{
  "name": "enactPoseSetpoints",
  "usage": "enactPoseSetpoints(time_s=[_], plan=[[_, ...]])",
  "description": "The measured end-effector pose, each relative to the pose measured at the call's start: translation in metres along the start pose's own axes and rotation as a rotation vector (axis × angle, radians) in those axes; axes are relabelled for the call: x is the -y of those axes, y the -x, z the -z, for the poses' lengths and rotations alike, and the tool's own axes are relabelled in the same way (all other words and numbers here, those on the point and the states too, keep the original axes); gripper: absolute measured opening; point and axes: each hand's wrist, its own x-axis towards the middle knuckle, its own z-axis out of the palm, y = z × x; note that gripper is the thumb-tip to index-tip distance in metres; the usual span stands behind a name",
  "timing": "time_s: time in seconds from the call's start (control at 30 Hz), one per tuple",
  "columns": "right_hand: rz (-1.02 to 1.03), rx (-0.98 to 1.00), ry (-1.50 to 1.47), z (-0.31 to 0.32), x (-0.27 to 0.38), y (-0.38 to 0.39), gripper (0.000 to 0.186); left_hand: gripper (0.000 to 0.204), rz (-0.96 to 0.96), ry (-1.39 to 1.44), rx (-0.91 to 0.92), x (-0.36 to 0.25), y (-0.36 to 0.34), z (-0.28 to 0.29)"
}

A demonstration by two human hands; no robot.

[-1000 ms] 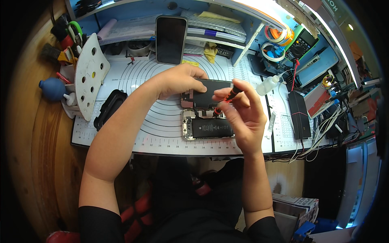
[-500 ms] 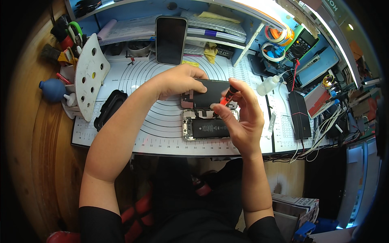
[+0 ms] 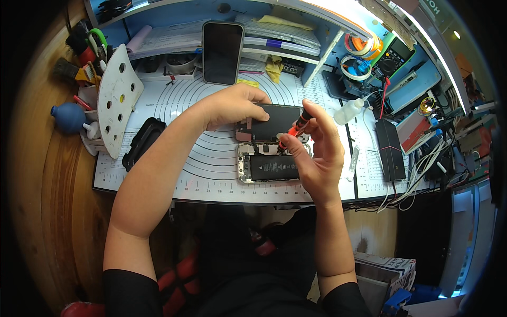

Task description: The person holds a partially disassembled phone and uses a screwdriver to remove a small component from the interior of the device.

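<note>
My left hand (image 3: 235,105) grips a dark phone screen assembly (image 3: 264,128) by its upper edge, thumb on its black back. Just below lies an opened phone body (image 3: 269,168), its black battery and metal parts exposed. My right hand (image 3: 319,153) is closed round a red and black screwdriver (image 3: 299,124), held slanted with its lower end at the upper inner parts of the phone body, beside the battery; the exact tip is too small to make out.
A dark smartphone (image 3: 223,52) stands behind. A black case (image 3: 141,142) and white perforated organiser (image 3: 113,100) with brushes are left. A dropper bottle (image 3: 348,111), black box (image 3: 390,150) and cables crowd the right. A shelf (image 3: 274,50) spans the back of the mat (image 3: 195,164).
The screwdriver has shifted slightly in my right hand, more of it now showing than half a second ago, and my fingers have turned a little. My left hand has stayed in place.
</note>
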Motion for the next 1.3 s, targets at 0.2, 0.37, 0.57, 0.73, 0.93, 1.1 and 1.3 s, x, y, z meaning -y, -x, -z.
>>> enactPoseSetpoints(time_s=[0.2, 0.37, 0.57, 0.73, 0.93, 1.1, 1.3], plan=[[0.043, 0.031, 0.010, 0.001, 0.000, 0.001, 0.065, 0.024, -0.006, 0.007, -0.004, 0.001, 0.000, 0.000], [-0.017, 0.012, -0.153, -0.002, 0.002, 0.002, 0.073, 0.024, -0.004, 0.018, 0.004, 0.001, -0.001, -0.001], [-0.057, 0.017, -0.168, -0.001, 0.000, 0.007, 0.079, 0.026, 0.002, 0.005, 0.011, 0.001, -0.002, 0.001], [0.071, 0.035, 0.027, 0.003, -0.004, 0.010, 0.084, 0.024, -0.013, -0.028, -0.004, -0.001, 0.000, -0.001], [0.025, -0.146, -0.208, 0.013, 0.008, 0.011, 0.092, 0.023, -0.006, 0.027, 0.018, 0.002, -0.002, 0.000], [-0.275, -0.287, -0.202, 0.059, -0.001, 0.024, 0.030, 0.023, 0.004, 0.010, -0.001, 0.000, 0.000, -0.001], [-0.323, -0.293, -0.170, 0.094, -0.030, 0.044, 0.009, 0.022, 0.003, 0.020, 0.006, 0.000, -0.001, -0.002]])
